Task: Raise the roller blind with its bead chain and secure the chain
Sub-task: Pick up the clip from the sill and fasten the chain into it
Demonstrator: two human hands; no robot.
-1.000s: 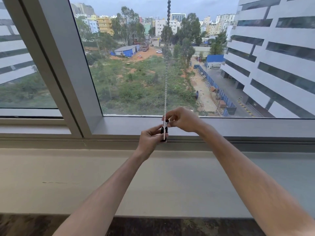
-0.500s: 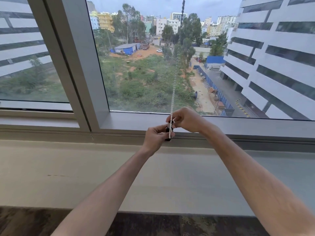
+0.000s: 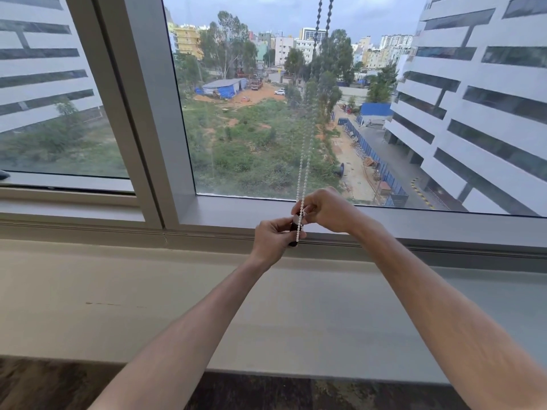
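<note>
A white bead chain (image 3: 307,149) hangs as a loop of two strands from above the frame down to the window's lower rail. Its bottom runs through a small black chain holder (image 3: 293,229) at the rail. My left hand (image 3: 273,239) grips that black holder from the left. Just above it, my right hand (image 3: 324,210) pinches the chain between thumb and fingers. The two hands almost touch. The roller blind itself is out of view above the frame.
The grey window frame has a thick upright post (image 3: 139,113) to the left of the hands. A wide pale sill (image 3: 118,291) runs below the rail, with a dark stone edge (image 3: 266,392) nearest me. Glass fills the view behind the chain.
The view has shifted so the hands and chain sit further right in the frame, and both chain strands now show. Both hands keep their hold at the holder.
</note>
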